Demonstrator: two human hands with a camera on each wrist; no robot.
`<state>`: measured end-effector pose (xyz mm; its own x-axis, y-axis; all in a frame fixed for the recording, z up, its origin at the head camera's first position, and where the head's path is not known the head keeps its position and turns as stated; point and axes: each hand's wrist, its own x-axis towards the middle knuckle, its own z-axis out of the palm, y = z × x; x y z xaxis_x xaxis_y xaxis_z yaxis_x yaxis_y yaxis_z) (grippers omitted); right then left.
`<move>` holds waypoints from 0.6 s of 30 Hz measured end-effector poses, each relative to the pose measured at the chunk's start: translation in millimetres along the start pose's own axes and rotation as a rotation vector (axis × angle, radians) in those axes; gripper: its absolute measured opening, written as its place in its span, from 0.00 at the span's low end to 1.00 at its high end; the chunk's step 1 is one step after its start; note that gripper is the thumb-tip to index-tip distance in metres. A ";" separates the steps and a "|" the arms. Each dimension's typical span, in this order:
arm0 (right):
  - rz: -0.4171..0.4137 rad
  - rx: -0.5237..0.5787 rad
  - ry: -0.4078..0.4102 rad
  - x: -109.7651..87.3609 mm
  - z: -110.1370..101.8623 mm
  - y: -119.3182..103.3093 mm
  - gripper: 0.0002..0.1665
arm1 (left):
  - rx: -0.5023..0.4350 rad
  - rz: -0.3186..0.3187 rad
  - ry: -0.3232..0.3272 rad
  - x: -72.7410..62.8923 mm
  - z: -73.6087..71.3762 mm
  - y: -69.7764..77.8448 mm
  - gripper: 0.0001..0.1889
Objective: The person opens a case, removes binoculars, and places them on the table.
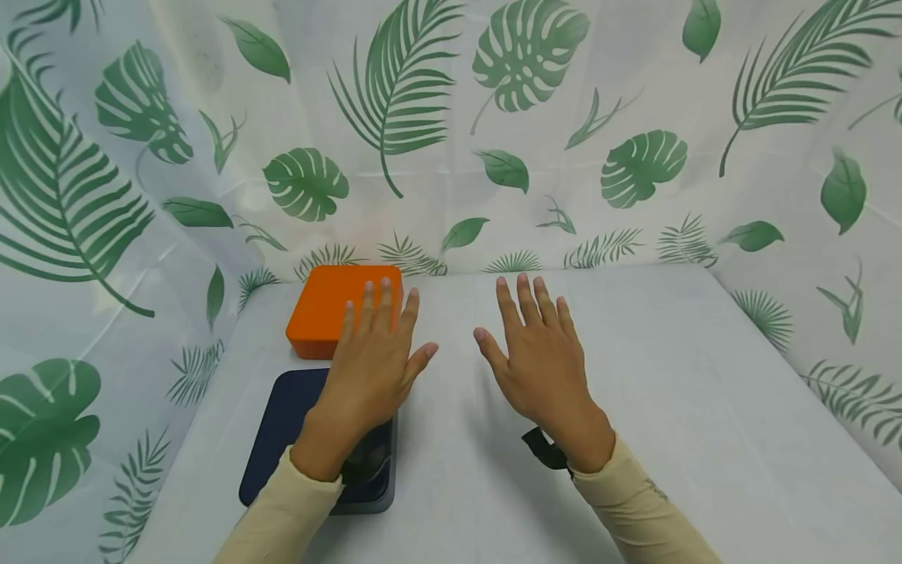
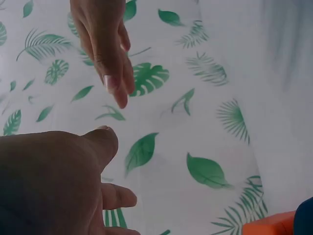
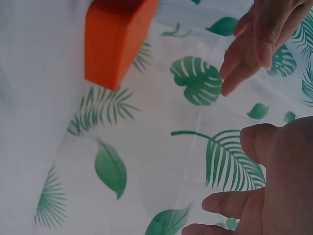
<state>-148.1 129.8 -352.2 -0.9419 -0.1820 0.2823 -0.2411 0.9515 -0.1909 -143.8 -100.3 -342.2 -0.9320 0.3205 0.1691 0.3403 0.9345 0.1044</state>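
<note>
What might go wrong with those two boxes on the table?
The left hand hovers by the dark blue box, so the black gadget at its wrist might bump it. The orange box sits near the back edge of the table, so a careless push might shove it into the leafy curtain.

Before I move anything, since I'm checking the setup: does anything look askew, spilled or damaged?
Nothing stands out. The orange box and navy box rest flat on the table, with no visible spill or damage. The left grip hides part of both, so those parts can't be judged.
</note>
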 end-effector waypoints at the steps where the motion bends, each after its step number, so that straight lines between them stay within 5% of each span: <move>1: -0.001 -0.001 0.004 -0.2 0.9 -1.4 0.47 | -0.002 -0.002 0.007 -1.3 0.4 -1.5 0.42; 18: -0.040 0.063 0.103 -6.5 20.2 -24.3 0.47 | -0.049 -0.013 0.090 -23.1 14.9 -24.2 0.40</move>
<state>-140.8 102.9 -368.3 -0.9031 -0.1902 0.3850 -0.2953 0.9260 -0.2351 -132.4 -128.1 -363.3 -0.9222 0.2914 0.2543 0.3362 0.9290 0.1545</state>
